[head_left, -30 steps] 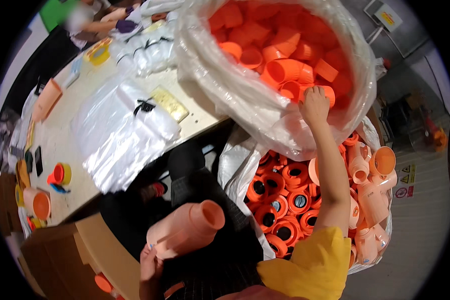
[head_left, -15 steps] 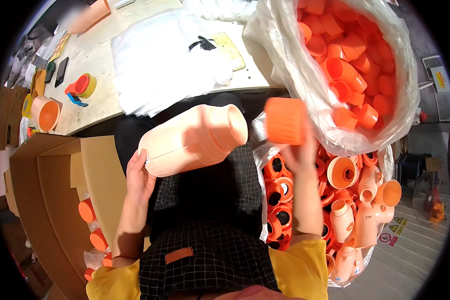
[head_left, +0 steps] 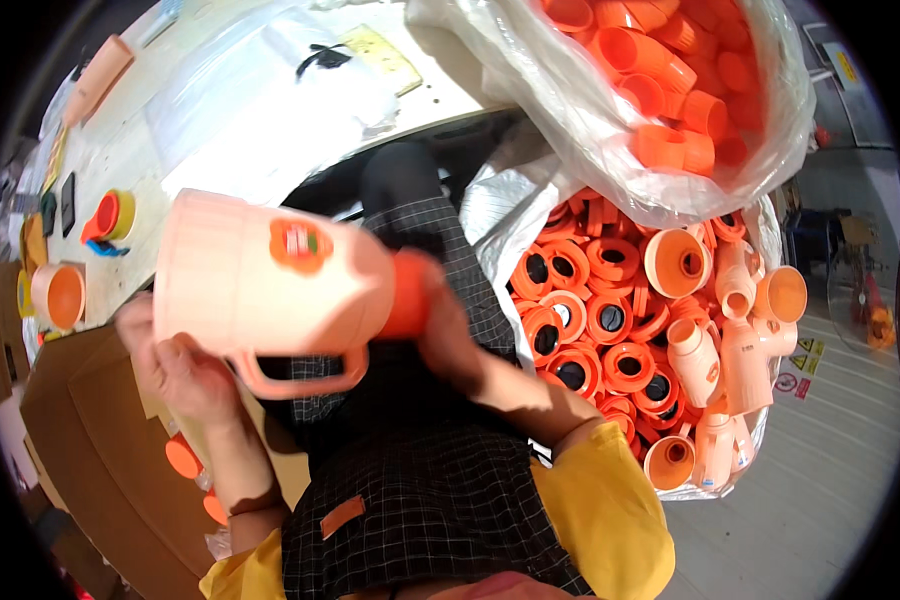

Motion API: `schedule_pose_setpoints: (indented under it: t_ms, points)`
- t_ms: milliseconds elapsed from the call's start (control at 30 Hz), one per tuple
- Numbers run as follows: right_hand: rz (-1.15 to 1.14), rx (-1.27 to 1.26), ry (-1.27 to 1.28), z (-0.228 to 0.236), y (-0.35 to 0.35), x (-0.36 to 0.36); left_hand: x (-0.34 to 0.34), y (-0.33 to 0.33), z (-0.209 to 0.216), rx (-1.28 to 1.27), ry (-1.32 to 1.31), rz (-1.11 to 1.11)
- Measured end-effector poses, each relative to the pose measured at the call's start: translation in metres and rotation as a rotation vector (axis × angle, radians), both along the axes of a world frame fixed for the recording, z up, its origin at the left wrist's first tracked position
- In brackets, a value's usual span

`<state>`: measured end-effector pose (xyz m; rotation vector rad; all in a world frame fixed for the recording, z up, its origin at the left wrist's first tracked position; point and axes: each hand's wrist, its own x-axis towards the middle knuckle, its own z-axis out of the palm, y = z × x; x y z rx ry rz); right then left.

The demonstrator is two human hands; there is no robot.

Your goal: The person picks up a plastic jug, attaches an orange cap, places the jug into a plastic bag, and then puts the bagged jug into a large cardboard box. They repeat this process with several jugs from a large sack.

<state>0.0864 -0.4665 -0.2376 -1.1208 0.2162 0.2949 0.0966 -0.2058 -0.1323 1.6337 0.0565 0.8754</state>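
A peach plastic thermos jug [head_left: 240,270] lies sideways in front of my body, its looped handle [head_left: 300,385] facing down and a flower-shaped sticker [head_left: 300,246] on its side. My left hand [head_left: 192,378] grips it round the base, at the left end. Over the neck, at the right end, sits an orange cup-shaped cap [head_left: 406,294]. My right hand [head_left: 450,330] is closed round that cap, slightly blurred, with some fingers hidden behind it. How tightly the cap is seated cannot be seen.
Upper right, a plastic-lined bag [head_left: 540,110] holds orange caps [head_left: 660,150]. Below it, another sack contains orange ring lids [head_left: 610,320] and peach jug bodies [head_left: 745,370]. An open cardboard box [head_left: 90,440] stands at left. Clear plastic bags [head_left: 270,100] and a tape roll [head_left: 118,214] lie on the table.
The cap has moved left from my raised right hand onto the jug's neck. The jug has shifted left and turned, bringing its handle and sticker into sight.
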Motion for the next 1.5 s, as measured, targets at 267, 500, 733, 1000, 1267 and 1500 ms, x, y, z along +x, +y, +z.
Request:
schedule_pose_setpoints:
  t_ms: [267,500,733,1000,1267,1500]
  points:
    - [-0.322,-1.02,-0.124,-0.043,-0.173,0.039,0.052,-0.076,0.016,0.463,0.263,-0.946]
    - [0.231,-1.466,-0.021,-0.202,-0.266,0.079,-0.017,-0.074,0.006,0.6,0.652,-0.62]
    - [0.844,-1.894,0.052,-0.086,-0.278,0.09,-0.029,-0.047,-0.031,0.346,0.649,-0.522]
    - [0.523,-1.031,0.159,0.046,-0.226,0.072,-0.026,-0.04,-0.04,0.097,0.683,-0.634]
    - [0.494,-0.758,-1.062,0.082,-0.056,0.077,-0.037,-0.022,-0.057,-0.127,0.621,-0.738]
    - [0.562,-0.715,-1.058,0.076,-0.062,0.055,-0.051,-0.014,-0.068,-0.218,0.636,-0.75]
